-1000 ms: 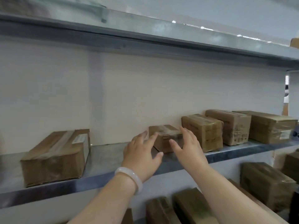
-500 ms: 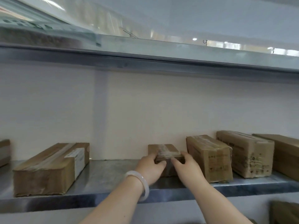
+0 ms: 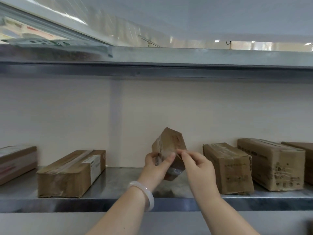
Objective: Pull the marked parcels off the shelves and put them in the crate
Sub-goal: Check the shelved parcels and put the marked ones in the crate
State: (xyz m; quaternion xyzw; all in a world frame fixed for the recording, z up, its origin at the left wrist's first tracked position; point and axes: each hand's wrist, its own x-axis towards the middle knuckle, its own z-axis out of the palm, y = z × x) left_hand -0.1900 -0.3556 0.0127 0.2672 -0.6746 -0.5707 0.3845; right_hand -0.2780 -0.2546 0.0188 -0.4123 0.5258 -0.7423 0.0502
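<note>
A small brown taped parcel (image 3: 170,145) is lifted off the metal shelf (image 3: 118,187) and tilted up on end. My left hand (image 3: 156,167), with a pale bangle on its wrist, grips the parcel's lower left side, thumb across its front. My right hand (image 3: 197,168) pinches the parcel's right edge with thumb and fingertips. I see no marking on the parcel from here. The crate is out of view.
A long parcel with a white label (image 3: 71,172) lies on the shelf to the left, another (image 3: 17,161) at the far left edge. Three cardboard parcels (image 3: 228,168) (image 3: 272,165) (image 3: 303,160) stand to the right. An upper shelf (image 3: 152,65) runs overhead.
Both hands reached to the small parcel, closed on it and raised it off the shelf, tipping it upright. The camera tilted upward.
</note>
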